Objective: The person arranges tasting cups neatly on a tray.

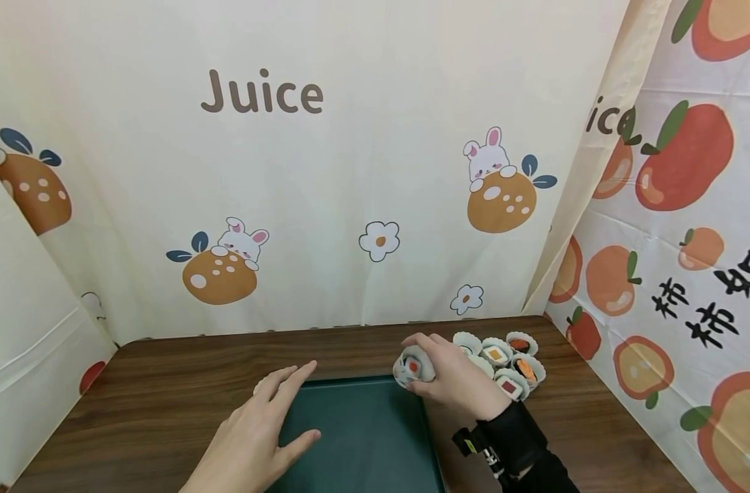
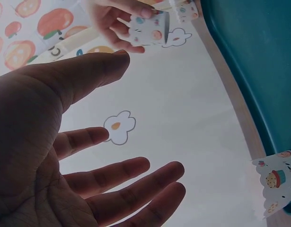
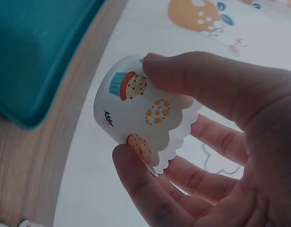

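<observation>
My right hand (image 1: 451, 375) holds a scalloped paper baking cup (image 1: 412, 368) by its sides, above the far right corner of the dark green tray (image 1: 363, 438). In the right wrist view, thumb and fingers grip the cup (image 3: 145, 104), which is printed with cupcakes and cookies. From above, a small piece with a red centre shows inside it. My left hand (image 1: 258, 424) hovers over the tray's left side, fingers spread, holding nothing. Another printed baking cup (image 2: 280, 182) stands by the tray edge in the left wrist view, mostly hidden behind my left hand in the head view.
Several baking cups (image 1: 495, 354) with sushi-like pieces inside cluster to the right of the tray. Brown wood-grain table (image 1: 165, 390) surrounds the tray. A printed cloth (image 1: 375, 171) hangs behind, and another fruit-patterned cloth (image 1: 664, 308) hangs at the right.
</observation>
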`<act>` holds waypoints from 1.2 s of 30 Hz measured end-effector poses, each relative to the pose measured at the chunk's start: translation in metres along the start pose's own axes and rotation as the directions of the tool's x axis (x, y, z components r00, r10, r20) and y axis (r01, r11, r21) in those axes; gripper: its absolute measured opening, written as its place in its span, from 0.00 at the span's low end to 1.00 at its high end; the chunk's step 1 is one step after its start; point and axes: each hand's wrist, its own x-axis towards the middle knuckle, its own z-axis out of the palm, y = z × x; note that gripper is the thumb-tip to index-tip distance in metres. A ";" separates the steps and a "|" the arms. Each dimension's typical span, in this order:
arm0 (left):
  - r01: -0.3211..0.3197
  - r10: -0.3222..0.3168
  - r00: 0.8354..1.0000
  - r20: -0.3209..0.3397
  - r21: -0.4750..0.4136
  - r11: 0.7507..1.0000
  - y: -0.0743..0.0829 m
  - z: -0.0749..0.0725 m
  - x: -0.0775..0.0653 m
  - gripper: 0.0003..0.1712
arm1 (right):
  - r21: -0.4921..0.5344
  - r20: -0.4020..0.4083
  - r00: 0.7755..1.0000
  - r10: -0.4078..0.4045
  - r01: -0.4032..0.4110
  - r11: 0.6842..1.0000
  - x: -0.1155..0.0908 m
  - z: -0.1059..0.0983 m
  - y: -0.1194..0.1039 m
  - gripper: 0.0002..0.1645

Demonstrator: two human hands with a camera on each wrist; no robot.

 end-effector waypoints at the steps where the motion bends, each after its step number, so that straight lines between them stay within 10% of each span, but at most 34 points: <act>1: -0.001 0.001 1.000 -0.003 0.003 1.000 0.000 0.000 0.000 0.55 | 0.010 -0.001 1.000 -0.005 0.005 1.000 -0.002 0.000 -0.002 0.31; 36: -0.041 0.041 0.998 -0.044 0.009 0.999 0.005 0.009 0.002 0.47 | 0.083 0.023 0.998 -0.059 0.057 0.995 -0.038 0.000 -0.039 0.34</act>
